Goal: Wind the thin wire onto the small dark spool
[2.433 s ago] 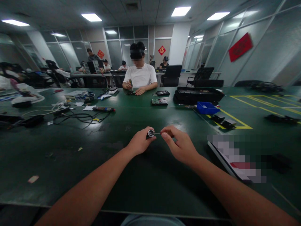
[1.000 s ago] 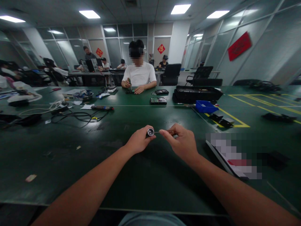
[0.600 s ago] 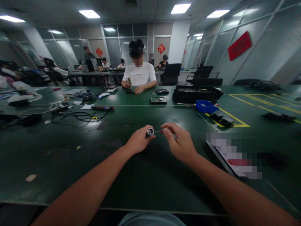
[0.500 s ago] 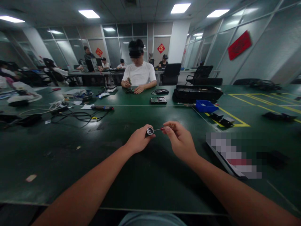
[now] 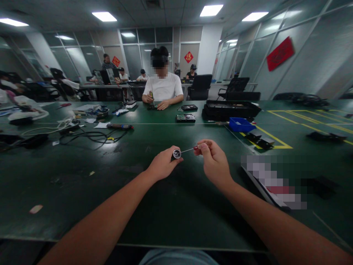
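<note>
My left hand is wrapped round a small cylinder with a pale rim, its open end turned toward me. Most of the cylinder's body is hidden by the fingers, so its exact kind does not show. Between the thumb and fingers of my right hand is the handle of a screwdriver, see-through with a red part near the shaft. The thin metal shaft points left, and its tip reaches into the cylinder's open end. Both hands are above the green table.
Across the table a person works with a tool. Hard drives, a black case and a blue bin stand ahead. Black cables lie to the left, a blurred-out flat object to the right.
My right hand has moved slightly right and turned, and more of the screwdriver's shaft shows. The left hand with the cylinder has barely moved.
</note>
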A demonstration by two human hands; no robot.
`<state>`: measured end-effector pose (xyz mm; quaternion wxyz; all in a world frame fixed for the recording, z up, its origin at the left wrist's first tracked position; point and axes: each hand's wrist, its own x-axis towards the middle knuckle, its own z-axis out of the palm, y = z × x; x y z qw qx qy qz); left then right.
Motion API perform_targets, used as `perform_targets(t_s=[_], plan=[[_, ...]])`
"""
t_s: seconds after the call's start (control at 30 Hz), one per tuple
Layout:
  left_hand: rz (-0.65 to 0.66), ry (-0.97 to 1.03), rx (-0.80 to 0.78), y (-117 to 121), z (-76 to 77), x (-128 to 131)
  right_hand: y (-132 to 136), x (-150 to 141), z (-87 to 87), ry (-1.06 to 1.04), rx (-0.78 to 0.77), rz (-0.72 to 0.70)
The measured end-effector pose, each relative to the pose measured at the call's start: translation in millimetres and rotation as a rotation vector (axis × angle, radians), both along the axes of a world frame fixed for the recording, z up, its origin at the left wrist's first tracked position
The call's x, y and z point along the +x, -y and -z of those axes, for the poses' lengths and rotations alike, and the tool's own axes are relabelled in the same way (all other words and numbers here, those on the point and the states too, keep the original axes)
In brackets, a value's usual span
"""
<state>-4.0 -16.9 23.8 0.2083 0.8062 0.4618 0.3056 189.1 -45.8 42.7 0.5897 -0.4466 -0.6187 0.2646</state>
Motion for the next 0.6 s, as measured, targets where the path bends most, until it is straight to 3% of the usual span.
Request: perform_targets(t_s=[0.23, 0.43, 0.6], plan=[[-0.017, -0.015, -0.024, 1.0, -0.5, -0.7, 4.7, -1.4, -4.5, 0.157, 0.038, 0.019], [-0.013, -0.027, -0.046, 0.0, 1.3, -2.3, 9.1, 1.5, -9.4, 0.429, 0.111, 0.160], [-0.009, -0.017, -0.049, -0.5, 1.3, -3.1, 9.6, 1.7, -6.5, 0.453, 0.120, 0.110]])
